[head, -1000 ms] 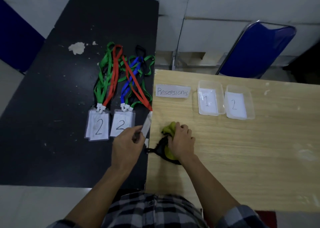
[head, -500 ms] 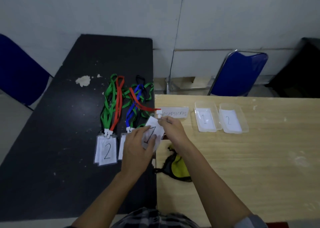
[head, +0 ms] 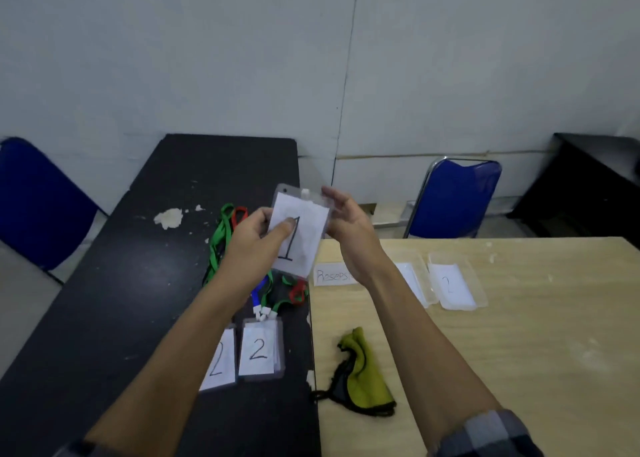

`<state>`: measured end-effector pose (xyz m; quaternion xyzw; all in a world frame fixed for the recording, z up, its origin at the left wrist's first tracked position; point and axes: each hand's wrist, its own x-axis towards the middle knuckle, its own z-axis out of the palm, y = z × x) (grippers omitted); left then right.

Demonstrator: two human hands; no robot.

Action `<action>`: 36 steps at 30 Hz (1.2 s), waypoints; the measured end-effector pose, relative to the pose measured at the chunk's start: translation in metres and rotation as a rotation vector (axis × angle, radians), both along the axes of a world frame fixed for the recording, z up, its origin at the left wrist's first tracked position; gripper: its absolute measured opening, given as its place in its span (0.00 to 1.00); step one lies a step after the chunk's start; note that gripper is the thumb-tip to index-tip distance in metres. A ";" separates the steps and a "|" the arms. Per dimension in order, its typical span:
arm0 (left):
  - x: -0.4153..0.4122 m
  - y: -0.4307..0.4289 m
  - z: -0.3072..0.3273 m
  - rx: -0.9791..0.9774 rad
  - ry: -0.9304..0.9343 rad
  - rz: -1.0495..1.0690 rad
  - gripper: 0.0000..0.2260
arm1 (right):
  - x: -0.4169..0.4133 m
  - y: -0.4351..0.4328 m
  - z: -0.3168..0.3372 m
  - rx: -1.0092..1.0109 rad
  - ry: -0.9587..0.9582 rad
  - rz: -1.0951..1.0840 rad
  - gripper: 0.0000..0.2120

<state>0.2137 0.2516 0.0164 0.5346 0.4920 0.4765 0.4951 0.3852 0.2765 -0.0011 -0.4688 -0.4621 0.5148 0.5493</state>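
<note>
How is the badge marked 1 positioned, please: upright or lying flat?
Upright: the badge is held in the air, clip uppermost, left hand pinching it, right hand alongside.

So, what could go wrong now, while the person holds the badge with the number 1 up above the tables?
1. The badge is up in the air, pinched by the left hand. The hold of the right hand on its edge is unclear, so it might slip onto the lanyards below.
2. The tray marked 2 lies right beside the other tray, half hidden by the forearm, so the badge could land in the wrong one.
</note>
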 end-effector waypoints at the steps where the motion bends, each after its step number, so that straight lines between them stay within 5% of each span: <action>1: -0.001 0.002 0.007 0.008 -0.003 -0.011 0.05 | -0.005 0.002 0.002 0.022 -0.018 0.064 0.19; 7: -0.010 0.017 0.037 0.087 -0.013 0.027 0.07 | -0.035 -0.001 0.010 0.057 0.000 0.180 0.14; 13: -0.018 0.042 0.055 0.047 -0.106 0.083 0.07 | -0.049 -0.017 0.008 0.102 0.210 0.242 0.19; 17: -0.014 0.055 0.061 0.029 -0.145 0.064 0.08 | -0.061 -0.030 -0.002 0.143 0.015 0.107 0.10; 29: -0.011 0.063 0.089 0.121 -0.113 0.031 0.08 | -0.062 -0.062 -0.065 0.093 -0.508 0.183 0.14; 36: -0.017 0.038 0.036 -0.200 -0.041 -0.144 0.09 | -0.012 -0.024 -0.011 0.221 -0.920 0.123 0.15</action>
